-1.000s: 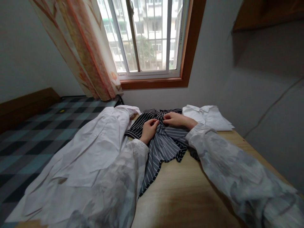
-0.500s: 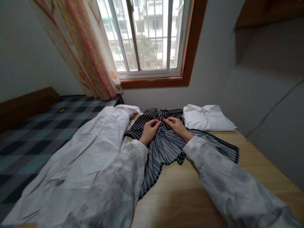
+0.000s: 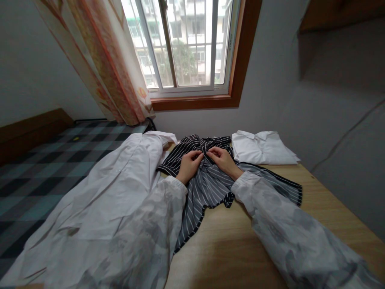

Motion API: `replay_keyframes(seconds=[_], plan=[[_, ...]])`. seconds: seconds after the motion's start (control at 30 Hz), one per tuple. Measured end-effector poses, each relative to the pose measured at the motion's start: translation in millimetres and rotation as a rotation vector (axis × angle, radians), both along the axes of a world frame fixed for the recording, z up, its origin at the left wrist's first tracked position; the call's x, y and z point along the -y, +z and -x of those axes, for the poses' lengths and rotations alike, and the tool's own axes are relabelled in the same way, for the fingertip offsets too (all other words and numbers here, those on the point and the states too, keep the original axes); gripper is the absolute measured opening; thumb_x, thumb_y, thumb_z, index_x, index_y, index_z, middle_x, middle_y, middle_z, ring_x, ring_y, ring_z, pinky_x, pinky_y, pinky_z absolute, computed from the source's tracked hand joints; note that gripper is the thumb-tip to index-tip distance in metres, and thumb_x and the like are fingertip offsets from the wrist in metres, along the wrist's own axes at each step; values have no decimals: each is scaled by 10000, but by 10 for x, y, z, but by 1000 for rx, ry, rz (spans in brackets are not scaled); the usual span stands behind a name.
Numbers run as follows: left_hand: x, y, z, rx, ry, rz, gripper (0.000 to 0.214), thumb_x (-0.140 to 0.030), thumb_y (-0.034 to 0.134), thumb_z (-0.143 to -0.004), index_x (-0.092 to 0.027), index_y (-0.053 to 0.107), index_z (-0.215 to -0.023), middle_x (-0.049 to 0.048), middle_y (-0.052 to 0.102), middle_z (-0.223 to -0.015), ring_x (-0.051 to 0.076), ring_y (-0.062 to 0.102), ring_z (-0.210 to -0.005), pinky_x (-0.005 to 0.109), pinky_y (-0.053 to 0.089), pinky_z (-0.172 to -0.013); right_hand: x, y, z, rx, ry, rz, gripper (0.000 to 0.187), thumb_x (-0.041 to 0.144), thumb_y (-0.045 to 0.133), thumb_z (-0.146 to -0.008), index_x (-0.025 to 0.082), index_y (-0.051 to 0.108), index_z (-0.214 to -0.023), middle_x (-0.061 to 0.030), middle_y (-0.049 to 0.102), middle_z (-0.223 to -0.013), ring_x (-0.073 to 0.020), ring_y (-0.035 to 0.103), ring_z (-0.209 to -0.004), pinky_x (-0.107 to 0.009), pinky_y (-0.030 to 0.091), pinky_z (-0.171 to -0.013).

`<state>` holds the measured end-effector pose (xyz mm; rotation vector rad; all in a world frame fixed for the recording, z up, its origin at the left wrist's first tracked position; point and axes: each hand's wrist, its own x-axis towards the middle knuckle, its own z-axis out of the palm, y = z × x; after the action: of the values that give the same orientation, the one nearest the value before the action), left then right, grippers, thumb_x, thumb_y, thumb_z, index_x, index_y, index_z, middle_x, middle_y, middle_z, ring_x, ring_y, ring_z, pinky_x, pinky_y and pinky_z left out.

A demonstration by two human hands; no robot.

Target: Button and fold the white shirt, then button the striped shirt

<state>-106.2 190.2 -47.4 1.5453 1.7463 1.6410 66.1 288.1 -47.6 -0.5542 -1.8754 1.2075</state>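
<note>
Table: a light wooden top [image 3: 237, 245] is running out towards the wall under the window.
Middle: a black-and-white striped shirt [image 3: 207, 184] is lying spread and rumpled on it.
Far right: a folded white shirt [image 3: 261, 148] is sitting just beside the striped one.
Left edge: a loose white shirt [image 3: 111, 196] is draping over it.

A home bedroom: checked bed [image 3: 45, 168], curtained window [image 3: 186, 44], shirts on a wooden table [image 3: 234, 241].
</note>
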Motion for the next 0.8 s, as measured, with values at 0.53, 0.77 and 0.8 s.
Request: replay_keyframes(seconds=[0.53,0.77,0.8], plan=[[25,29,-12,-5,-10,26,398,-564,786,-943,-185,885,-1018,90,871,-1019,236,751,-841,351,573,-787,102,53,-40,23,-118,-119,366,411,645,-930,220,809,-1195,-69,803,-1076,-196,646,-778,-341,523,-751],[29,30,-11,-25,-37,35,392,-568,773,-943,-191,872,-987,85,864,-996,244,749,-847,354,578,-791,87,60,-64,-55,-132,-70,311,488,704,-926,236,856,-1027,-98,857,-1095,-280,763,-1034,-400,585,-940],[31,34,-15,-19,-46,36,391,-567,772,-942,-191,872,-986,86,864,-997,244,750,-850,357,581,-799,85,57,-65,-56,-128,-62,309,498,711,-919,234,848,-1005,-98,855,-1074,-278,765,-1011,-398,586,-923]])
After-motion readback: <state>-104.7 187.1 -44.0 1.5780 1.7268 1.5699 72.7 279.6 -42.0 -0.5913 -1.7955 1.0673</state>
